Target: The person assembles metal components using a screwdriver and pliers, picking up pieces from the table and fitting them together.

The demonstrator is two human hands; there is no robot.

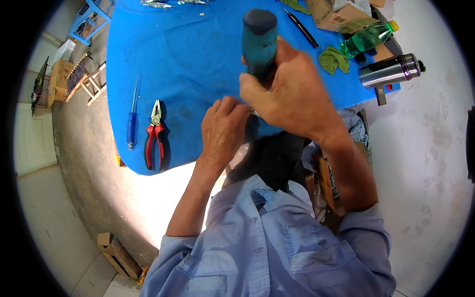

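My right hand (pixel 297 91) is wrapped round a teal power tool with a dark end cap, apparently a cordless screwdriver (pixel 260 47). Its working end is hidden behind my fingers. Just left of it, my left hand (pixel 225 121) rests low at the near edge of the blue-covered table (pixel 173 59), fingers curled and pressed together. A small shiny metal bit (pixel 254 113) shows between the two hands; most of it is covered, so its kind is unclear. Red-and-black combination pliers (pixel 156 133) and a blue-handled screwdriver (pixel 132 123) lie to the left.
At the far right are a black pen (pixel 301 28), a green cloth (pixel 334 60), a green plastic bottle (pixel 368 39), a steel flask (pixel 391 71) and a cardboard box (pixel 341 15). Small silvery parts (pixel 158 4) lie at the far edge. A wall (pixel 420 148) stands on the right.
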